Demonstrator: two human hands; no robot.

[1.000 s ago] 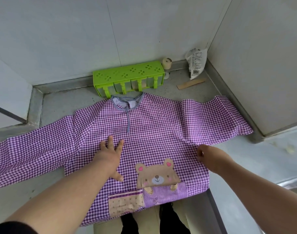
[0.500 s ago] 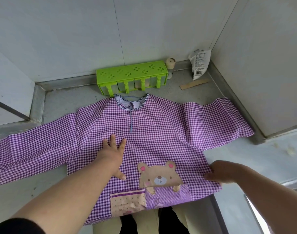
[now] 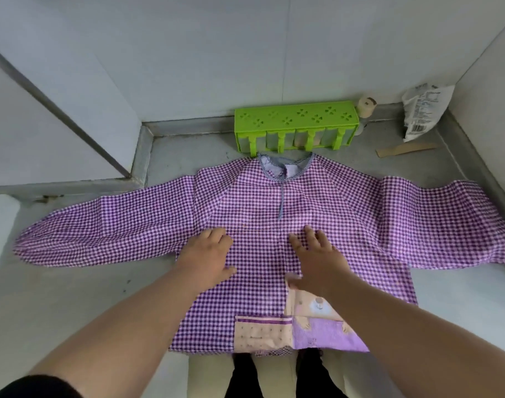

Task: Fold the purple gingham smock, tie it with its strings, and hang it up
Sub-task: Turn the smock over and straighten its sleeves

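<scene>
a: which step is this?

b: the smoothing before the first fold, by my reading. the purple gingham smock (image 3: 274, 225) lies flat and front up on the grey counter (image 3: 73, 297), both sleeves spread wide, collar just short of the green rack (image 3: 295, 124), hem hanging over the near edge.

a: and the hands?

b: the left hand (image 3: 207, 255) and the right hand (image 3: 317, 261) both rest palm down on the chest, fingers straight and spread, each grip apart and holding nothing.

a: what does the next move call for?

b: probably taking a sleeve and bringing it across the body, keeping the cloth flat. the strings aren't visible from here, so they'd have to be found first before any tying.
</scene>
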